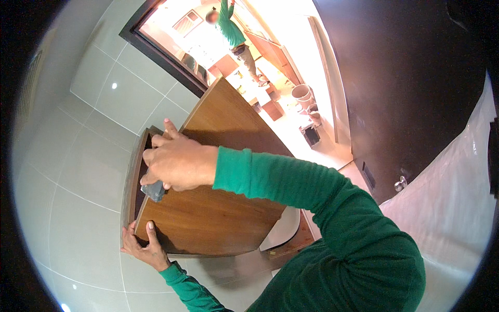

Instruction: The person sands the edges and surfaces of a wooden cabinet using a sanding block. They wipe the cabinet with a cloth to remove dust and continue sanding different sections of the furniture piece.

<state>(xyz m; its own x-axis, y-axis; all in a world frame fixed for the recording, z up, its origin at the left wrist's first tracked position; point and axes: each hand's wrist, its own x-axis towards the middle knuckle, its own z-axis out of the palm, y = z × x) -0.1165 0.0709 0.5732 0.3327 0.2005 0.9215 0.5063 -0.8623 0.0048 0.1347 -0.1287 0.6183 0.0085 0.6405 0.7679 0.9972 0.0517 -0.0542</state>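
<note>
A brown wooden cabinet door (218,221) stands ajar from a shallow cabinet frame (130,195) against the tiled wall. My right hand (179,161) reaches across the door to its edge, next to the dark gap. Its fingers are curled over a crumpled dark grey cloth (153,191), partly hidden beneath them. Lower down, my left hand (144,249) grips the door's near corner, thumb on the wood and fingers over the edge. Whatever lies inside the cabinet is hidden by the door and my hand.
Beyond a dark doorframe (166,49), another person (231,31) in green reaches upward in a bright room. A bucket (301,94) stands on that floor. At right are a dark door (410,93) with a round knob (400,183) and plastic sheeting (447,208). Below the cabinet shows a white rounded fixture (283,229).
</note>
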